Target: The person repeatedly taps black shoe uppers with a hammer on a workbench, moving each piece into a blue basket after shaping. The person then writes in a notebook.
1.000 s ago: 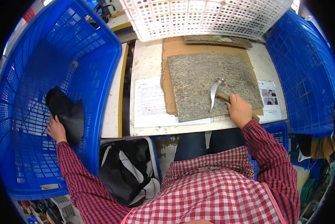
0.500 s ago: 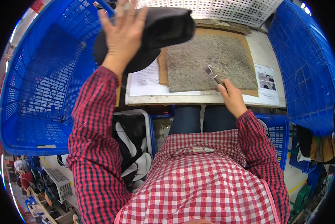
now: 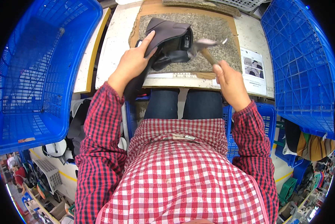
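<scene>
My left hand (image 3: 134, 62) grips a dark leather shoe upper (image 3: 170, 29) by its left side. A small printed label shows inside its curved opening, and part of the upper hangs past the table's front edge. In my right hand (image 3: 231, 84) is a hammer (image 3: 208, 54), its fingers wrapped round the wooden handle. The hammer head is smeared by motion just right of the upper; whether they touch I cannot tell. Under the upper lies a rough grey-brown pad (image 3: 216, 31) on a brown board.
Big blue crates stand at the left (image 3: 44, 123) and right (image 3: 298, 67) of the white table (image 3: 109, 56). A printed sheet with pictures (image 3: 254, 67) lies right of the pad. Another blue basket (image 3: 266, 112) sits below the table's right side.
My left hand has brought the shoe upper from the upper left down over the pad. The hammer has moved up and left, beside the upper. The whole view has shifted.
</scene>
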The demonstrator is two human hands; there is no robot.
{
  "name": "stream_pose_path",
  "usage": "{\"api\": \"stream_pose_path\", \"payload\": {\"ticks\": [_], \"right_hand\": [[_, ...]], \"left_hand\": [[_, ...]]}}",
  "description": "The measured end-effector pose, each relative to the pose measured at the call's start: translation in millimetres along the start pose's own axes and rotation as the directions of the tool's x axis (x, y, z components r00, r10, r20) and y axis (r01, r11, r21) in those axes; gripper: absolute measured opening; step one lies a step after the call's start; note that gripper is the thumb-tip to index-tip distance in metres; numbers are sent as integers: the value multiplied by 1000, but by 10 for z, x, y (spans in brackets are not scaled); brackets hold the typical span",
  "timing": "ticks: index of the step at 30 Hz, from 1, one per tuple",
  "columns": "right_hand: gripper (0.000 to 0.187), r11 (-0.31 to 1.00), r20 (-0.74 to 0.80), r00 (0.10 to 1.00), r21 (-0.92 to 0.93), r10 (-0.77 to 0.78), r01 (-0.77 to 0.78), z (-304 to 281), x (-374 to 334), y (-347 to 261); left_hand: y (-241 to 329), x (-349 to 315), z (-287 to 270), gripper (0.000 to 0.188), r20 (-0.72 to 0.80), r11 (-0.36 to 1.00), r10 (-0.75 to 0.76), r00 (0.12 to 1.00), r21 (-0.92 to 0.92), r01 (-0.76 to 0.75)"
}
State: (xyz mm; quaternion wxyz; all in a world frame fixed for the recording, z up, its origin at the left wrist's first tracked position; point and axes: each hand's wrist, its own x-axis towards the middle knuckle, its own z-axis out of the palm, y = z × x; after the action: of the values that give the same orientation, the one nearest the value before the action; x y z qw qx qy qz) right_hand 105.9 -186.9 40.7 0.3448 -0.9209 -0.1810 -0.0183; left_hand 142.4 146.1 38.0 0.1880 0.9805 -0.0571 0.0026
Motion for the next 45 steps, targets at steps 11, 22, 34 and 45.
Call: {"api": "stream_pose_path", "payload": {"ticks": [11,22,34,45], "right_hand": [[36,960,90,987,-234,-134,152,276,626,-244],[34,956,201,969,-225,-142,186,452,577,-427],[35,929,206,968,-309,-144,204,523,461,-470],[36,960,-6,993,-254,-122,116,175,232,-162]], "left_hand": [[-159,31,86,59,-34,953,86,996,-287,-92],[-296,68,78,59,20,872,79,997,-486,-60],[-253,196,-156,56,72,947,191,979,-275,-164],[675,606,-740,69,-213,686,723,657,108,-720]]}}
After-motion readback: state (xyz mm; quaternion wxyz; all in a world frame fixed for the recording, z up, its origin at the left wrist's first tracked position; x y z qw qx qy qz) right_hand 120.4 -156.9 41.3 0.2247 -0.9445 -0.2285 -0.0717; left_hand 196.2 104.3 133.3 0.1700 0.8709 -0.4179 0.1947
